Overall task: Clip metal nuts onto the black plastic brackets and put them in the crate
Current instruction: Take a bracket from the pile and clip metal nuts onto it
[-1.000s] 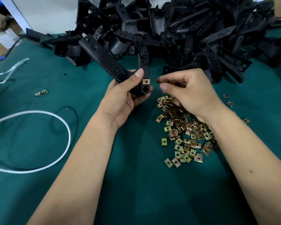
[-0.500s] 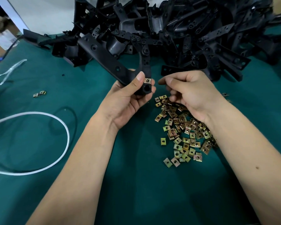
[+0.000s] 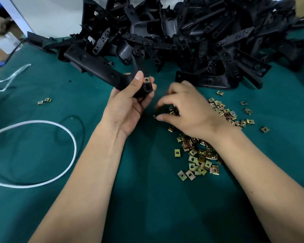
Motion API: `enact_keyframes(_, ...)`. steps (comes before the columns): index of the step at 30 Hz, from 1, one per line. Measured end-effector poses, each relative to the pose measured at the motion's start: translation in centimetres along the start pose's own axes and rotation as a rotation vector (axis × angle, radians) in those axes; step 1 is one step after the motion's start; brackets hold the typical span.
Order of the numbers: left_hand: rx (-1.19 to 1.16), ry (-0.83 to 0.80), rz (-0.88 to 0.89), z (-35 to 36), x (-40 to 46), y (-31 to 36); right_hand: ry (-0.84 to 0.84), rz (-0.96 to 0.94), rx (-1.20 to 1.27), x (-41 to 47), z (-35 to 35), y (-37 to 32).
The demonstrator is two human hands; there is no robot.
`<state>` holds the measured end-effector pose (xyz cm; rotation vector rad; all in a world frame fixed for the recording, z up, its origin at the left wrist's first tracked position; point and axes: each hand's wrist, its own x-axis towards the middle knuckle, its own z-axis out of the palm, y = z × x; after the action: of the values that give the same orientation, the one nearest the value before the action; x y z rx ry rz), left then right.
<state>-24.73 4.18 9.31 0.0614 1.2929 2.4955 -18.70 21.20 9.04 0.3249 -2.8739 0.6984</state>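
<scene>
My left hand (image 3: pixel 128 106) grips a long black plastic bracket (image 3: pixel 98 71) by its near end, above the green mat. A brass-coloured metal nut (image 3: pixel 146 79) sits clipped on that end, beside my thumb. My right hand (image 3: pixel 188 109) is down on the top of the loose pile of metal nuts (image 3: pixel 200 158), fingers curled over a few of them. Its fingertips are blurred, so I cannot tell whether they pinch a nut. No crate is in view.
A big heap of black brackets (image 3: pixel 200 41) fills the back of the table (image 3: pixel 147 199). A white cord loop (image 3: pixel 60 127) lies at the left, with two stray nuts (image 3: pixel 44 101) above it. More nuts are scattered to the right (image 3: pixel 265 129).
My right hand has dropped from beside the bracket's end down onto the nut pile. My left hand keeps the bracket almost still.
</scene>
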Motion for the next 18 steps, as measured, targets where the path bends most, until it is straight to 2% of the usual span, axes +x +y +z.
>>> enact_keyframes(4, 0.043, 0.040, -0.043, -0.2, 0.0, 0.0, -0.068, -0.041, -0.043, 0.6, 0.4, -0.6)
enact_keyframes(7, 0.015, 0.022, -0.066, -0.3, -0.3, 0.1, -0.040, -0.057, 0.005, 0.4, 0.5, -0.6)
enact_keyframes(10, -0.058, 0.020, -0.062, -0.2, -0.2, 0.2, 0.148, 0.015, 0.347, 0.2, 0.4, -0.2)
enact_keyframes(13, 0.040, -0.077, -0.043, 0.0, -0.3, -0.1, 0.340, 0.128, 0.733, 0.4, 0.0, 0.4)
enact_keyframes(16, 0.100, -0.211, -0.060, 0.1, -0.6, -0.4, 0.377, 0.216, 1.059, 0.4, -0.4, 0.8)
enact_keyframes(18, 0.139, -0.247, -0.069, 0.1, -0.8, -0.5, 0.363, 0.244, 1.151, 0.3, -0.5, 0.8)
